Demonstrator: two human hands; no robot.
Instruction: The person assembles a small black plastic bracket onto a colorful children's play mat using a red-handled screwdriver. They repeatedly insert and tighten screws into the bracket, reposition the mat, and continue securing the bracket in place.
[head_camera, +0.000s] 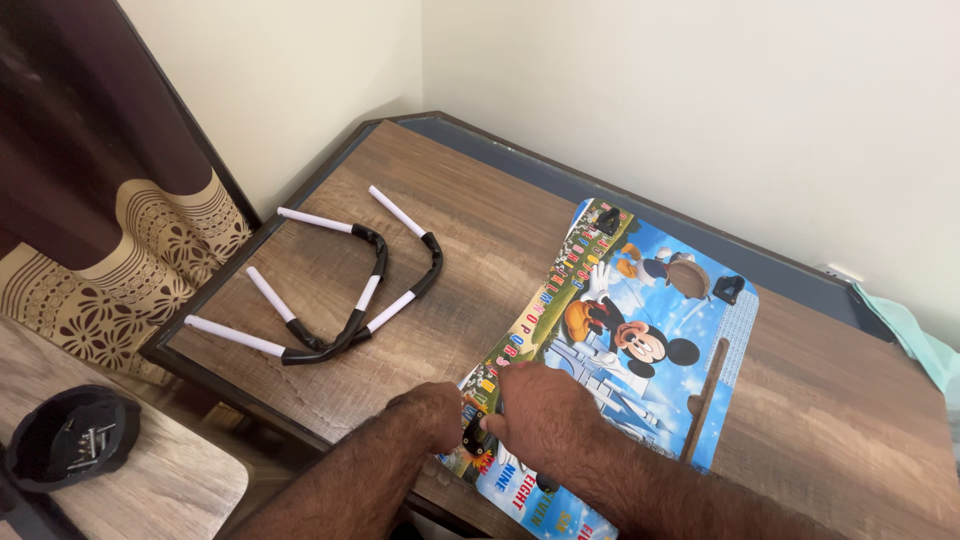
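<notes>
Now | both hands' fingers (492, 420) pinch black bracket (472, 433) | on cartoon board (640, 330) edge

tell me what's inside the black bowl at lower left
The black bowl holds a small heap of thin metal pieces, likely screws. Its near wall and the picture's edge hide part of the inside, so a count is not possible.

Quick count of what's lying around: two bent legs (330, 290) with white tubes and black joints, sitting close together on the bench (820, 440). One colourful cartoon board (640, 330), and I can make out three small black brackets on it, one of them (728, 289) near the far corner. One black bowl (70, 440) of screws, too jumbled to count. Two hands, the left hand (430, 415) and the right hand (545, 410).
</notes>
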